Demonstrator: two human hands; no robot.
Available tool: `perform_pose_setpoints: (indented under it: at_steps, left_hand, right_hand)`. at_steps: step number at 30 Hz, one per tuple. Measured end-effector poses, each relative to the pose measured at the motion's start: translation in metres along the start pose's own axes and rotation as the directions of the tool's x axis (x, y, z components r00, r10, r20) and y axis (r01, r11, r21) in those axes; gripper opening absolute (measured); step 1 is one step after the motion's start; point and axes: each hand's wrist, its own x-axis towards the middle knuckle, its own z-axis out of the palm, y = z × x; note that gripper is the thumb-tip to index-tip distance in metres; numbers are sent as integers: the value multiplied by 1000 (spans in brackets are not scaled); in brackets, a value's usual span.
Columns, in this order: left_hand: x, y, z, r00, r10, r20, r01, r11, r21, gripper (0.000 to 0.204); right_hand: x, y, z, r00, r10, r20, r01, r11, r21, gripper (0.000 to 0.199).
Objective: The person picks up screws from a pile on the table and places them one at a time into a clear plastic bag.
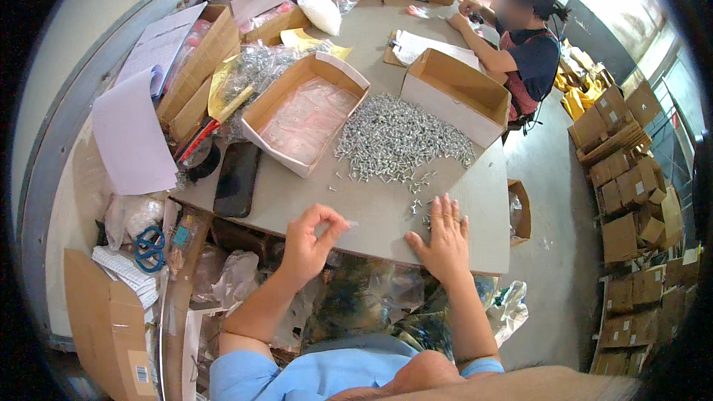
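Near the table's front edge, my left hand is closed in a pinch on a small clear plastic bag, only part of which shows past the fingertips. My right hand lies palm down on the grey table, fingers stretched out. A few small silver screws lie beside its thumb and fingertips. Beyond both hands spreads a large heap of the same screws. To its left stands an open cardboard box holding clear, pink-tinged plastic bags.
A second open cardboard box stands behind the heap at the right. A black phone lies at the left near papers and a red cutter. Across the table sits another person. Stacked cartons line the right side.
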Motion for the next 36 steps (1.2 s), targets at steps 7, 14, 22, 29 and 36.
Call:
perform_pose_setpoints:
  at_steps: [7,14,22,29,36]
  left_hand:
    - [-44,-2,8,980,-162,118,180,970,-164,19]
    - [-87,-34,1,891,-388,235,454,752,-478,9]
    - [-103,-44,12,687,-631,362,727,613,-311,9]
    - [-132,-95,36,594,-603,532,726,687,-31,19]
    - [-157,-119,86,531,-430,731,719,685,-119,37]
  right_hand:
    - [-8,-2,-13,968,-250,31,242,956,164,81]
    - [-12,10,-16,994,-45,-103,91,859,504,78]
    - [-5,10,-9,988,-51,-149,114,885,451,37]
    - [-2,4,-1,981,-43,-190,113,921,372,27]
    - [-3,4,-1,975,-50,-216,131,916,380,24]
